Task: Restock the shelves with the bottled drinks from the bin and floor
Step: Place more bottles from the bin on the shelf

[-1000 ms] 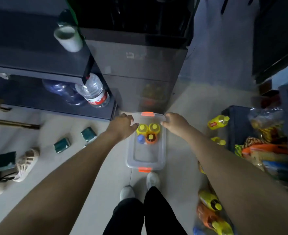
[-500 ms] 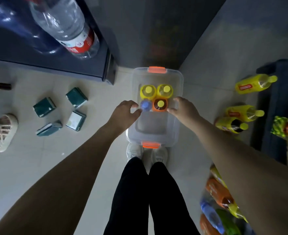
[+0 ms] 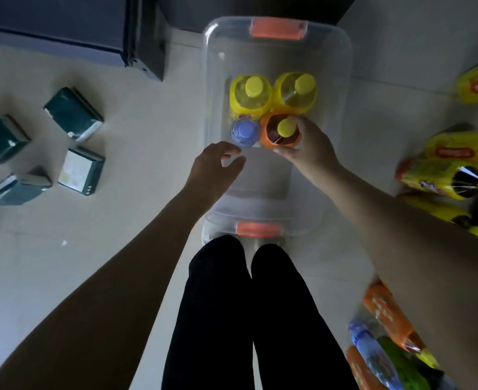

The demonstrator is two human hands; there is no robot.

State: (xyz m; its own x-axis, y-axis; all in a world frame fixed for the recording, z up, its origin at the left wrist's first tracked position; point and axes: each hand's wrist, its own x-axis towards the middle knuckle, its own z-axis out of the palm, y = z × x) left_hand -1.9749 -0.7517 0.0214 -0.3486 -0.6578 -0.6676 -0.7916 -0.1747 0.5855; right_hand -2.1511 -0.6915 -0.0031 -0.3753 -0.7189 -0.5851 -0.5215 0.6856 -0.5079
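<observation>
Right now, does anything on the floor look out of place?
Yes: yellow bottles lie on their sides on the floor right of the clear bin, and four dark green packets lie scattered left of it.

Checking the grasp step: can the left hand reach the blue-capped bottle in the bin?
Probably yes. The left hand hovers open beside the blue-capped bottle; the bin is lidless, and the right hand grips the orange bottle next to it.

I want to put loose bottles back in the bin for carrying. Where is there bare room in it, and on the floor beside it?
Inside the bin, the near half is bare, between the four upright bottles and the near orange latch. Bare floor lies between the bin and the teal boxes. The right side is crowded with lying yellow bottles.
</observation>
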